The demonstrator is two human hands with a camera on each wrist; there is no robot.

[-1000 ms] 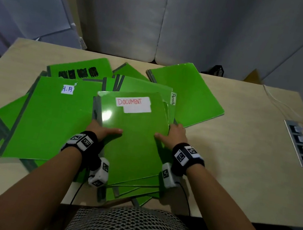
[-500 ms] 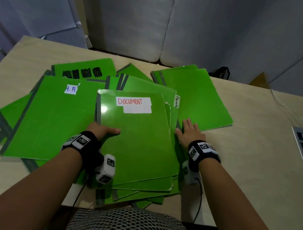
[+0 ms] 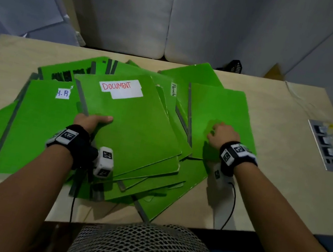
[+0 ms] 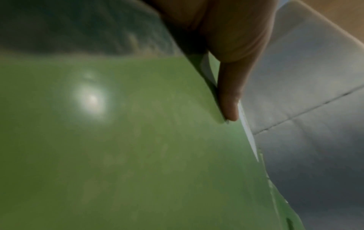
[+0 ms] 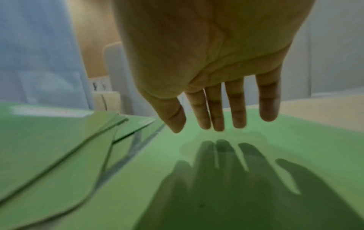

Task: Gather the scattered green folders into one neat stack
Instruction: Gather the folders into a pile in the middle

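- Since a second ago my right hand (image 3: pixel 222 134) has left the right edge of the DOCUMENT folder (image 3: pixel 127 120) and gone out toward 3 o'clock; it now hangs over the plain green folder (image 3: pixel 224 108) lying at the right of the pile.
- Right hand: fingers straight and a little apart, palm down. The right wrist view shows its shadow on the cover below the fingertips (image 5: pixel 216 124), so I judge it just above the folder, not yet pressing — contact I cannot tell for sure.
- Left hand (image 3: pixel 90 121): clamped on the left edge of the DOCUMENT folder, thumb on top; the other fingers are hidden, presumably beneath.
- What the next move turns on: the plain folder lies directly under my right hand, at 3 o'clock from the DOCUMENT folder, with the Permits folder (image 3: pixel 173 90) and other edges fanned between them. My right hand is by far the nearer one.
- Its long axis runs roughly 12 to 6, leaning a touch toward 1 o'clock, grey spine on its left side. The DOCUMENT folder leans toward 11 instead, so the two splay apart.
- My guess is a flat-palm slide toward 9 o'clock, with a slight turn, would bring it in.
- Still loose on the table (image 3: pixel 282 186): the H.R folder (image 3: pixel 37 128) at 9 o'clock — and more behind at 11 and 12.
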